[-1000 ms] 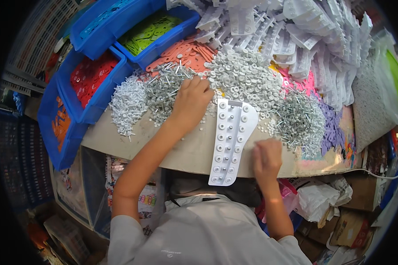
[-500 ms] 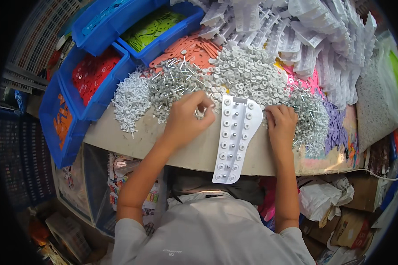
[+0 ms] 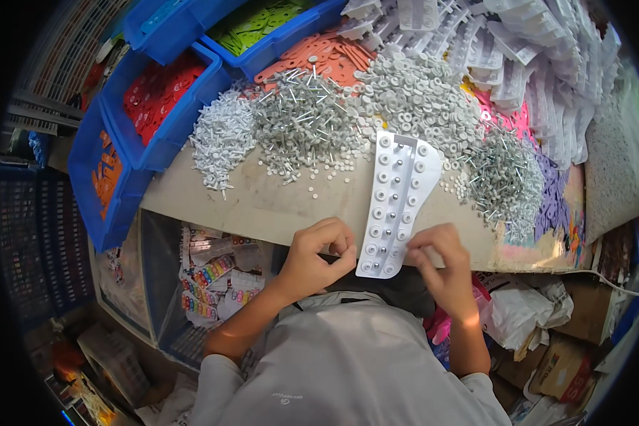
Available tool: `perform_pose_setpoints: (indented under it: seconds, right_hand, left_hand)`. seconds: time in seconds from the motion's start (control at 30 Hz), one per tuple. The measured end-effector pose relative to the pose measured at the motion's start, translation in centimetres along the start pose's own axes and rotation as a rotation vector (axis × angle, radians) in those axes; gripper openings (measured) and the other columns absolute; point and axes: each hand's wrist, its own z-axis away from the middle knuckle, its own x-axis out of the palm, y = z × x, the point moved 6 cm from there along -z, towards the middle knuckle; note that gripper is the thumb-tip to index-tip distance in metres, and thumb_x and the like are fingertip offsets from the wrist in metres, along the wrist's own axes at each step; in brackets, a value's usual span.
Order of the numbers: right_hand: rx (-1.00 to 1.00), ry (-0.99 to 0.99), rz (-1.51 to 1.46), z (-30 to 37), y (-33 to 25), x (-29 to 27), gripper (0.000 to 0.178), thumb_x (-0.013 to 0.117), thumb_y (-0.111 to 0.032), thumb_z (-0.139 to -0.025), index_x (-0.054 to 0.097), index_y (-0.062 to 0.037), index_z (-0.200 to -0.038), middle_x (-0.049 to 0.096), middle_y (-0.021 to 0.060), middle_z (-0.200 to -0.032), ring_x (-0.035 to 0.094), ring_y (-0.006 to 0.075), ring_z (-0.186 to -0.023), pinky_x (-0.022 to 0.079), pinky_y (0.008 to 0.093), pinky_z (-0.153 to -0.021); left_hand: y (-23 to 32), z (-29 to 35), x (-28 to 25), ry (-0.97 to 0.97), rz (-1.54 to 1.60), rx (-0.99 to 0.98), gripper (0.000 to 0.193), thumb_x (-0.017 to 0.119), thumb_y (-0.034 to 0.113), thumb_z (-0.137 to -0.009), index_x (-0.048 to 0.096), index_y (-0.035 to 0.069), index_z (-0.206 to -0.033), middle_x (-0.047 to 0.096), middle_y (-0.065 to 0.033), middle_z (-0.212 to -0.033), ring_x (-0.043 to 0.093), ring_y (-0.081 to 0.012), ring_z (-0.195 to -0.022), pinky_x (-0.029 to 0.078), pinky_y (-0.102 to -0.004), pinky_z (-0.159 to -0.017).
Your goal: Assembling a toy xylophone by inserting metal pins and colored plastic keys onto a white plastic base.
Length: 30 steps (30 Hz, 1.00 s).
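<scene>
A white plastic tray (image 3: 413, 186) lies on the table, its narrow end reaching past the near edge. Along both of its sides sit round white plastic pieces, and metal pin heads show in its middle channel. My left hand (image 3: 318, 257) is just left of the narrow end, with thumb and fingers pinched together; whatever they hold is too small to make out. At the other side of that end my right hand (image 3: 444, 268) is closed in a pinch close to the tray's edge. What is between its fingertips cannot be made out.
Behind the tray are heaps of white washers (image 3: 412, 92), metal pins (image 3: 302, 117), small white pieces (image 3: 220, 138) and more pins (image 3: 504, 174). Blue bins (image 3: 181, 121) with coloured flat pieces stand at the left. White trays (image 3: 539, 64) are piled at the far right.
Both hands have come nearer to me, from beside the tray's far part and the heaps to its narrow near end. The view has shifted a little, too.
</scene>
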Motion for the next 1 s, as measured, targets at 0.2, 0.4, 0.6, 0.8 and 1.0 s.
perform_pose_setpoints:
  seconds: [0.2,0.4,0.6,0.8,1.0]
  right_hand:
    - [0.059,-0.021,-0.038,0.9,0.8,2.4,0.012,0.071,0.002,-0.084,0.068,-0.0014,-0.095,0.064,0.0108,-0.09,0.058,0.031,-0.091,0.047,0.0383,-0.083]
    - [0.046,0.039,0.062,1.1,0.8,2.9,0.01,0.069,0.004,-0.084,0.065,0.0007,-0.091,0.063,0.0115,-0.09,0.058,0.0302,-0.09,0.048,0.0363,-0.078]
    - [-0.121,0.181,0.195,2.1,1.0,3.6,0.016,0.075,0.004,-0.079,0.066,-0.0011,-0.091,0.059,0.0104,-0.09,0.057,0.031,-0.088,0.047,0.0376,-0.076]
    - [-0.258,0.235,0.336,3.0,1.3,3.9,0.022,0.078,0.003,-0.076,0.07,-0.0021,-0.095,0.058,0.0099,-0.09,0.056,0.0307,-0.087,0.048,0.0387,-0.075]
    - [-0.211,0.26,0.19,2.9,1.4,2.7,0.018,0.072,0.004,-0.082,0.068,-0.0006,-0.099,0.06,0.0121,-0.09,0.058,0.0315,-0.086,0.048,0.0387,-0.077]
  left_hand:
    - [-3.5,0.7,0.3,-0.014,0.102,-0.321,0.01,0.073,0.004,-0.092,0.065,0.0,-0.087,0.062,0.0004,-0.085,0.054,-0.0056,-0.074,0.043,-0.0223,-0.064]
    - [-4.3,-2.2,-3.6,0.298,0.178,-0.14,0.019,0.065,0.014,-0.101,0.067,-0.001,-0.09,0.06,0.0003,-0.082,0.051,-0.006,-0.075,0.041,-0.0224,-0.067]
    - [-2.2,-1.5,-7.0,0.342,-0.216,0.105,0.014,0.065,0.01,-0.098,0.067,-0.002,-0.092,0.063,-0.0062,-0.083,0.058,-0.0159,-0.075,0.045,-0.0263,-0.07]
    - [-0.8,-1.5,-6.3,0.322,-0.337,0.024,0.006,0.068,0.005,-0.094,0.069,0.0,-0.095,0.065,-0.0091,-0.085,0.062,-0.0208,-0.075,0.049,-0.0308,-0.069]
    - [1.4,-8.0,-2.7,0.287,-0.677,0.358,0.008,0.073,0.006,-0.086,0.073,0.003,-0.094,0.069,-0.0071,-0.093,0.064,-0.0269,-0.089,0.049,-0.0373,-0.079]
